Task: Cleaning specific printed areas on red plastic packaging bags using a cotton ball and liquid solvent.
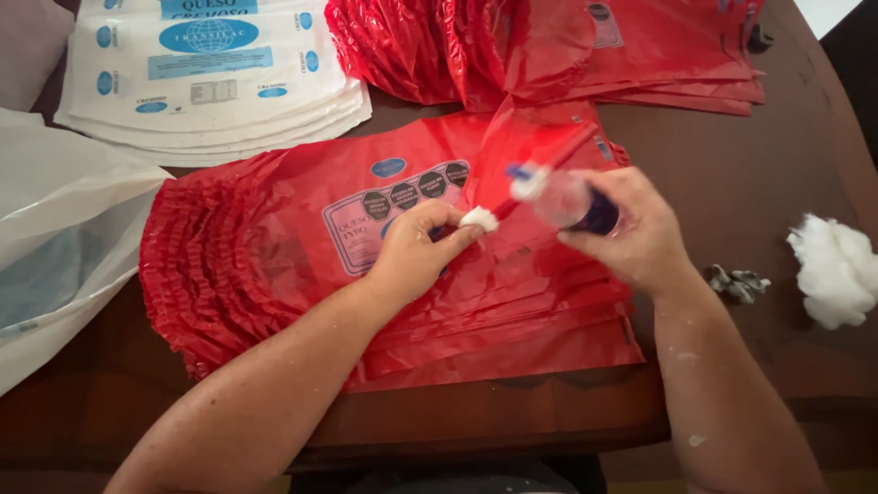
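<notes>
At the far left edge of the dark wooden bench, a heap of clear and white plastic sheeting was seen, and behind it a stack of white printed plastic bags. A fanned stack of red plastic bags with a pale label was spread across the middle of the bench, under both hands. The left hand was held over the label, its fingers pinched closed on a small white wad of cotton. Just beside that wad, to its right and slightly above, the white-and-blue nozzle of a small clear plastic bottle with a dark base was pointed toward it; whether nozzle and wad were touching could not be told. The bottle was gripped, tilted on its side, in the closed right hand. Behind the hands, further red plastic bags were piled at the back of the bench. Right of the right hand, small grey soiled scraps of cotton lay on the bare wood, and near them, toward the right edge, a larger fluffy white clump of cotton was resting.
</notes>
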